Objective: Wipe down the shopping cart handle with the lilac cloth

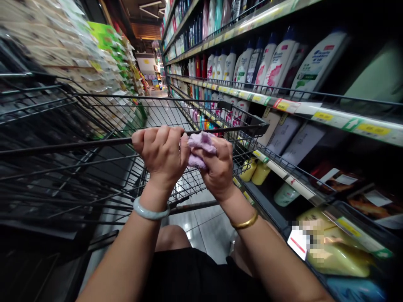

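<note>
My left hand (162,153) is wrapped in a fist round the top bar of a black wire shopping cart (94,144), a pale green bangle on its wrist. Right beside it, my right hand (217,165) clutches a small lilac cloth (201,144) and presses it against the same bar; a gold bangle sits on that wrist. The two hands touch each other at the bar. The cart's basket stretches away from me and to the left, and nothing shows inside it.
Shop shelves (315,111) on the right hold white shampoo bottles (277,63) and yellow packs lower down. More stacked goods (63,42) line the left side. A tiled aisle floor (204,228) runs ahead between them. My knees show below.
</note>
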A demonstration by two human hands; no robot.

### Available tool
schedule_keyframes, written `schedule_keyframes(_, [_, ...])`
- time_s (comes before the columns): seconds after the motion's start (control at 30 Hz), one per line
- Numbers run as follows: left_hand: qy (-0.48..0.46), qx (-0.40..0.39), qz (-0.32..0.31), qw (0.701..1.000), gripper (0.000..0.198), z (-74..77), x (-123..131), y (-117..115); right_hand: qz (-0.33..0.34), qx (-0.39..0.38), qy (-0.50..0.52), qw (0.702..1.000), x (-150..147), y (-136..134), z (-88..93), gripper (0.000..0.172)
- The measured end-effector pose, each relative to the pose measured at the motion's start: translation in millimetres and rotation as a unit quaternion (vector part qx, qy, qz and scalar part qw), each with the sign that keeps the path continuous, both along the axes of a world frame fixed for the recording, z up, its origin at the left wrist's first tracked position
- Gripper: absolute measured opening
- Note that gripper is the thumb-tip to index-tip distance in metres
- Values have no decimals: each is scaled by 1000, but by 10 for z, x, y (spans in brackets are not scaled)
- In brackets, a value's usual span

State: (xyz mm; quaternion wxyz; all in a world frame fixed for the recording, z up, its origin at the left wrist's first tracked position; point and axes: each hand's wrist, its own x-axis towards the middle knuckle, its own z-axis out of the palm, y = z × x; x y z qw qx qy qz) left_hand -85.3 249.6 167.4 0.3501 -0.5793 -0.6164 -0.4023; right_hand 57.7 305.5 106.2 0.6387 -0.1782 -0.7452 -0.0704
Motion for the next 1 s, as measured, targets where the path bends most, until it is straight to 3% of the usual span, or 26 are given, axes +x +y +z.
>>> schedule_keyframes(0.23, [11,-10,11,1000,34,5,4,-13,-21,-46,-147,988,-167,-58,-495,22])
schedule_keyframes(0.47, [-37,-20,-2,999,34,11,4,88,-40,-59,-195,978,-200,-111,-692,22])
schedule_keyframes(0.63, [-29,-15,14,999,32,49,-7,163,1,-100,-316,944,-266,-95,-1032,14])
schedule_keyframes(0.7, [-34,-18,8,999,30,58,-20,181,2,-105,-321,941,-275,-88,-1016,12])
schedule_keyframes(0.87, [-6,-5,18,1000,31,22,-59,216,-25,-55,-220,974,-246,-13,-710,21])
schedule_keyframes(0.93, [10,12,25,1000,31,-4,-79,226,-49,-57,-204,976,-240,43,-754,22])
schedule_keyframes(1.0, [12,18,24,999,30,-15,-100,234,-54,-74,-221,971,-242,92,-935,19])
